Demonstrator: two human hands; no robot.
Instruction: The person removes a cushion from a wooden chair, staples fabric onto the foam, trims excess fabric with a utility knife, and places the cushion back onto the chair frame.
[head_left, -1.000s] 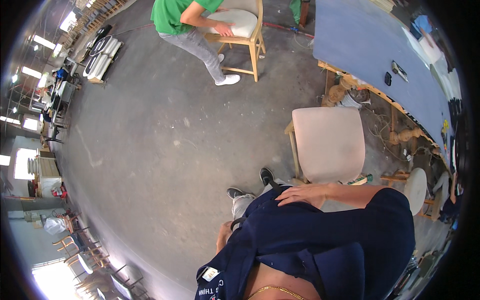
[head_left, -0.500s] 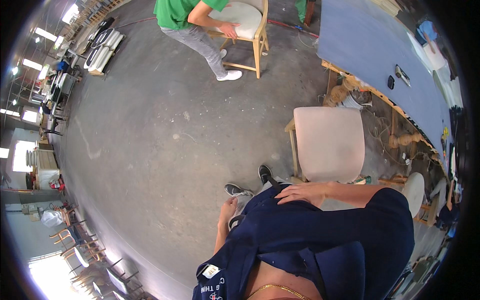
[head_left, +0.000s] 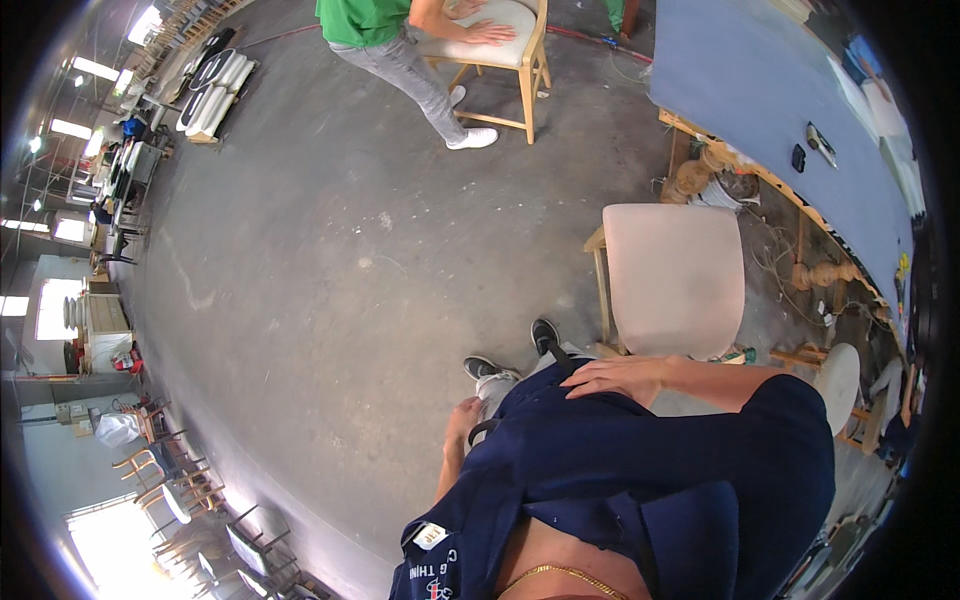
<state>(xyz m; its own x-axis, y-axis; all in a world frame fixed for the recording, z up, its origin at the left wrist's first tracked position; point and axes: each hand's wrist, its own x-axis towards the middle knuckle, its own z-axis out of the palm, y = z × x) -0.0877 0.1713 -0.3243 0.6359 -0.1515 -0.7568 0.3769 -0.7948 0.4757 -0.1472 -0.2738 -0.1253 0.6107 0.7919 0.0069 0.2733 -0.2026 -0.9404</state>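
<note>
My right hand (head_left: 618, 377) lies flat against the front of my dark blue shirt (head_left: 640, 450) at the waist, its fingers stretched out and holding nothing. Beside my grey trouser leg hangs my left hand (head_left: 462, 418); its fingers are mostly turned from view, and I see no object in it. Just beyond my right hand stands a chair with a pale pink padded back (head_left: 675, 280) and a light wood frame. Neither hand touches it.
Ahead, a person in a green shirt (head_left: 365, 22) rests both hands on the cream seat of a wooden chair (head_left: 527, 85). A blue-topped table (head_left: 745, 90) stands at right, with tools on it. A round cream seat (head_left: 838, 388) is nearby. More chairs (head_left: 175, 490) line the left.
The scene shifts slightly right in view. The person in green spreads their hands flat on the chair seat. My own hands keep nearly the same pose.
</note>
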